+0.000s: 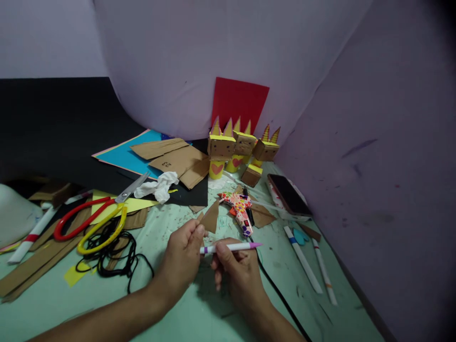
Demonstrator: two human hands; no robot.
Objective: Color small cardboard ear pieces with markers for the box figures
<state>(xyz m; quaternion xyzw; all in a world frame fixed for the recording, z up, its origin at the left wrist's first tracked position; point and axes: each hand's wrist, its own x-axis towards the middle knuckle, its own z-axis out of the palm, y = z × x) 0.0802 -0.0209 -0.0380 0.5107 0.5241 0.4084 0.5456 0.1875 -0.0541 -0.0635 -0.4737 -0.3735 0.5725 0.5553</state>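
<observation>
Hands (184, 251) w/ marker (240, 246), cardbd (211, 220); table edge (345, 280) well R.

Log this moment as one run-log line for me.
left hand: holds brown triangular cardboard piece | right hand: holds white-and-purple marker | flower-patterned glue gun: lies beyond hands on pale green tabletop

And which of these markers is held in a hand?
The purple-tipped marker, held by the right hand; the blue-banded marker, orange-banded marker and red-banded marker are in neither hand.
</observation>
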